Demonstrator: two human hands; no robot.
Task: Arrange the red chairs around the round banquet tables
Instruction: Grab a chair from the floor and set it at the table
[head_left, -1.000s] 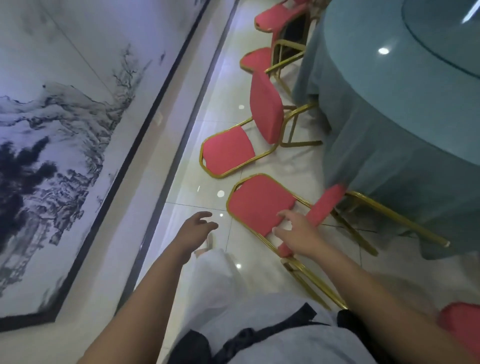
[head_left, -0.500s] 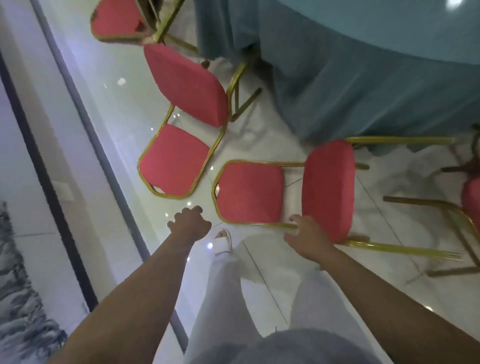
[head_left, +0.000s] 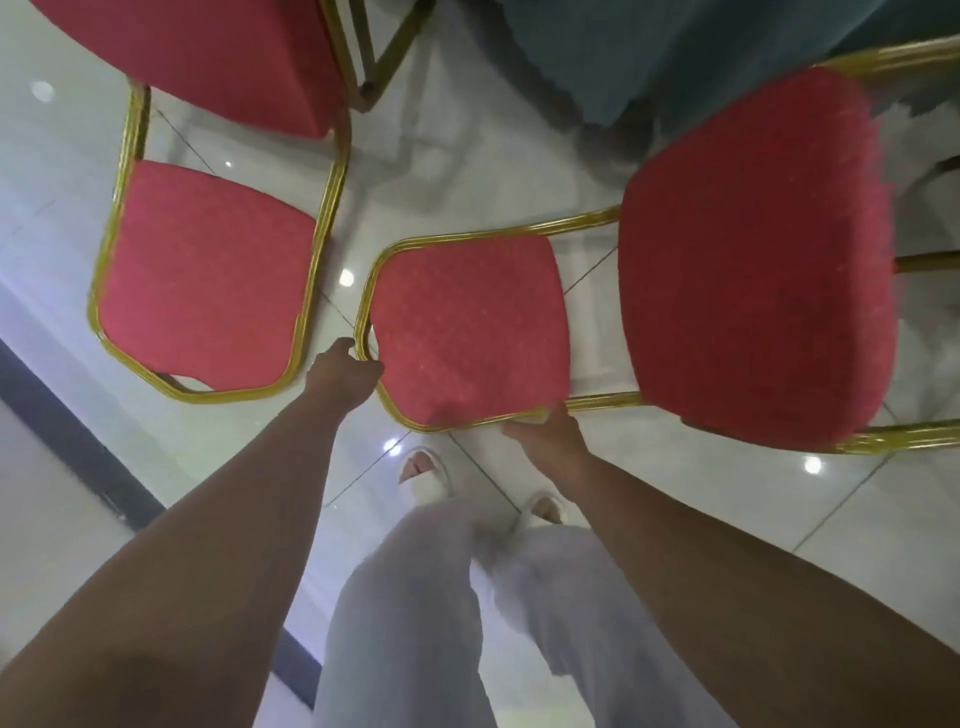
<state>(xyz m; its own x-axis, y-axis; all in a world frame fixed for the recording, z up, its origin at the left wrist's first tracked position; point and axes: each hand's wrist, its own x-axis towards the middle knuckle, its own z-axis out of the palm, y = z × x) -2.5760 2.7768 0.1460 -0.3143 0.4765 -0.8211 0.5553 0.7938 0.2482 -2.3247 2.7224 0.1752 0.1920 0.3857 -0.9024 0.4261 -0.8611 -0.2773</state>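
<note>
While my left hand (head_left: 343, 366) curls round the gilt top corner of its frame and my right hand (head_left: 545, 436) grips the near rail of that same frame, the red chair (head_left: 467, 332) sits directly in front of both hands. Its seat (head_left: 753, 260) lies beyond my right hand and reaches the hem of the teal-draped bench (head_left: 675, 52).

I judge this chair to be mid-placement: it is held and close to the bench, but not yet squared to it or let go. Beyond my left hand, on its outer side, a second red chair (head_left: 202, 280) sits near the bench at a different angle, so I'd call it roughly placed at best. Only the bench's edge shows, so I cannot tell how many places are filled. What's left, as I read it, is to line this one up, release it, then tidy its neighbour.
</note>
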